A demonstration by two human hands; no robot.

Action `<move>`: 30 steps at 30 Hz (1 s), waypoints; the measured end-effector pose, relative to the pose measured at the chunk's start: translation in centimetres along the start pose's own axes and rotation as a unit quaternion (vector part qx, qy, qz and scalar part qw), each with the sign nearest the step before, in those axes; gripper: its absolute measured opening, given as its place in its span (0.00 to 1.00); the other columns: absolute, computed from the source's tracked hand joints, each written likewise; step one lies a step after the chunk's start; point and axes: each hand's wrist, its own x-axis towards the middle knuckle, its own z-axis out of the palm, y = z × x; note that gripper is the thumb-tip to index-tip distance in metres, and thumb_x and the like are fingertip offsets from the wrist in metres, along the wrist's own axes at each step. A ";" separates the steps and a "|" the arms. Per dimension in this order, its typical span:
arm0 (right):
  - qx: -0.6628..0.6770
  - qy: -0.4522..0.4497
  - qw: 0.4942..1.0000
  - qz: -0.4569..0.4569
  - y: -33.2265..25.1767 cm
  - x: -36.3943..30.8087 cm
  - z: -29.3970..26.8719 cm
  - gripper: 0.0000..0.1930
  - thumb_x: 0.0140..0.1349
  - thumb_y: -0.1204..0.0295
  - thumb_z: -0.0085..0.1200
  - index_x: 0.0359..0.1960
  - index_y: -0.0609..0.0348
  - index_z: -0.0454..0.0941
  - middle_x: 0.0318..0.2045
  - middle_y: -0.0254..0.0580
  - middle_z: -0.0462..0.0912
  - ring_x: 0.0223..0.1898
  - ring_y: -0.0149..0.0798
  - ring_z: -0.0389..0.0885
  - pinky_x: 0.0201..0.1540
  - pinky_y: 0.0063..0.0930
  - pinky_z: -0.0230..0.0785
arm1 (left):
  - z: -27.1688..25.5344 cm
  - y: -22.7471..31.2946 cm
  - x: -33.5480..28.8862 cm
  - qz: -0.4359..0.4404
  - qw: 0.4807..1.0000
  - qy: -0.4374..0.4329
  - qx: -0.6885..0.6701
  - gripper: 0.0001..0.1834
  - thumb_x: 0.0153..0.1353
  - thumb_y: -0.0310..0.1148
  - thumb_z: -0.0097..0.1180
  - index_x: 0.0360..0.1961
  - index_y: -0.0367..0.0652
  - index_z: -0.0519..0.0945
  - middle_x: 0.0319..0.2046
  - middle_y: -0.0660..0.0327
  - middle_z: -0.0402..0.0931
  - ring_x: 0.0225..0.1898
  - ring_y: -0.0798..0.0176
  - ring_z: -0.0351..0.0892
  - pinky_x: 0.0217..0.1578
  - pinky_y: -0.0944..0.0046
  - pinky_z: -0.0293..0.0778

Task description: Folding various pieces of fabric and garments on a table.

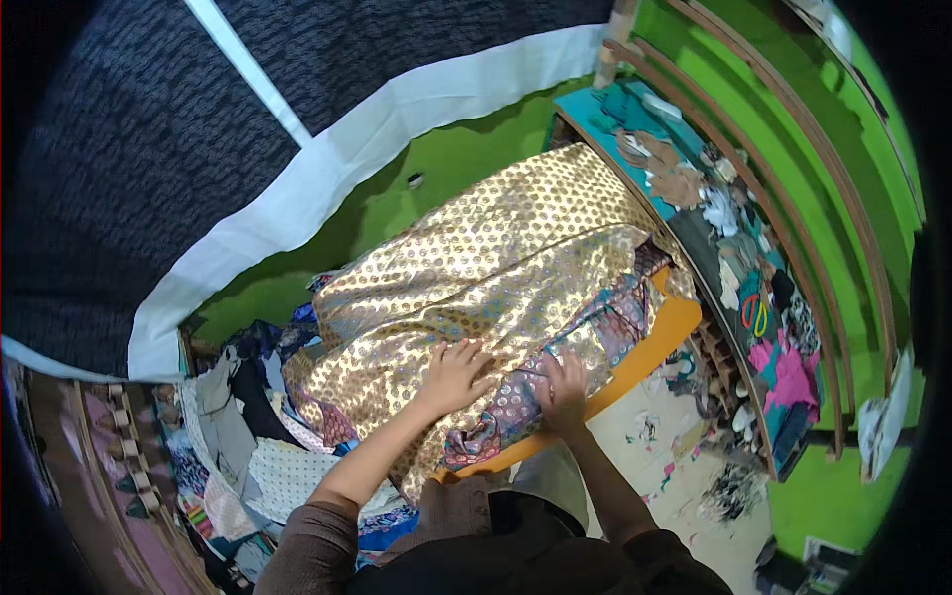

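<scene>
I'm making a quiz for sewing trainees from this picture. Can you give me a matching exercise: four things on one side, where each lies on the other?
Things:
1. gold dotted fabric
2. left hand
3. right hand
4. scissors with coloured handles

Places:
A. on the cluttered shelf at the right
B. flat on the gold cloth
C. spread over the orange table
D. on the patterned multicolour cloth at the table's near edge

Pairs: 1-C, 2-B, 3-D, 4-A

left hand — flat, fingers spread | right hand — palm down, fingers bent
</scene>
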 end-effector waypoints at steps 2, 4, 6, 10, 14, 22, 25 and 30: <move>0.026 0.045 0.995 0.080 -0.3 -1.0 0.1 0.26 0.55 0.65 0.50 0.55 0.62 0.63 0.56 0.62 0.60 0.58 0.57 0.58 0.60 0.51 0.47 | -1.8 -2.8 2.3 -0.029 0.981 -0.006 -0.194 0.28 0.58 0.49 0.47 0.56 0.45 0.65 0.56 0.49 0.63 0.55 0.48 0.65 0.57 0.46 0.58; 0.248 0.246 0.895 0.278 -1.1 -1.7 -0.4 0.31 0.56 0.67 0.51 0.60 0.63 0.53 0.55 0.60 0.60 0.57 0.55 0.59 0.60 0.45 0.48 | -5.6 -4.2 5.2 -0.103 0.973 0.005 -0.209 0.25 0.61 0.45 0.44 0.51 0.35 0.69 0.50 0.46 0.69 0.51 0.49 0.69 0.54 0.52 0.63; 0.122 0.241 0.883 0.385 -1.6 -2.1 0.3 0.35 0.57 0.68 0.53 0.61 0.64 0.47 0.55 0.53 0.61 0.56 0.48 0.60 0.60 0.37 0.50 | -8.2 -6.9 7.8 -0.168 0.968 0.042 -0.181 0.29 0.57 0.46 0.49 0.53 0.34 0.67 0.52 0.44 0.66 0.53 0.47 0.66 0.55 0.50 0.61; 0.529 0.285 0.667 0.440 -3.7 -1.9 0.9 0.37 0.56 0.68 0.56 0.62 0.65 0.48 0.57 0.46 0.60 0.56 0.40 0.60 0.59 0.31 0.52 | -3.8 -16.1 12.3 -0.179 0.977 0.110 -0.042 0.47 0.46 0.54 0.58 0.60 0.34 0.56 0.58 0.43 0.58 0.59 0.45 0.57 0.57 0.52 0.56; 0.563 0.275 0.658 0.417 -2.1 -1.0 2.9 0.33 0.55 0.70 0.58 0.59 0.65 0.54 0.54 0.44 0.65 0.52 0.36 0.65 0.56 0.29 0.56 | -3.0 -17.2 15.8 -0.250 0.952 0.062 -0.165 0.53 0.41 0.59 0.60 0.61 0.35 0.54 0.57 0.42 0.58 0.59 0.45 0.59 0.57 0.53 0.58; 0.613 0.220 0.593 0.474 -1.9 2.5 4.7 0.18 0.49 0.81 0.58 0.43 0.66 0.71 0.39 0.39 0.77 0.39 0.34 0.74 0.43 0.26 0.66 | -3.8 -15.9 17.1 -0.272 0.942 -0.007 -0.194 0.44 0.38 0.59 0.62 0.52 0.38 0.71 0.42 0.47 0.75 0.47 0.48 0.74 0.48 0.55 0.67; 0.681 0.144 0.528 0.486 -0.3 1.9 5.1 0.16 0.49 0.81 0.57 0.41 0.64 0.72 0.37 0.38 0.77 0.35 0.34 0.76 0.38 0.27 0.70 | -4.3 -16.6 17.5 -0.253 0.949 -0.049 -0.182 0.37 0.42 0.56 0.61 0.47 0.38 0.75 0.38 0.46 0.77 0.41 0.48 0.77 0.44 0.55 0.69; 0.772 0.127 0.471 0.409 -1.8 1.5 4.8 0.11 0.54 0.78 0.53 0.40 0.63 0.72 0.35 0.38 0.77 0.36 0.35 0.78 0.39 0.31 0.73 | -3.1 -18.3 17.1 -0.203 0.954 -0.048 -0.213 0.32 0.48 0.49 0.60 0.50 0.38 0.72 0.45 0.43 0.73 0.45 0.45 0.73 0.47 0.55 0.67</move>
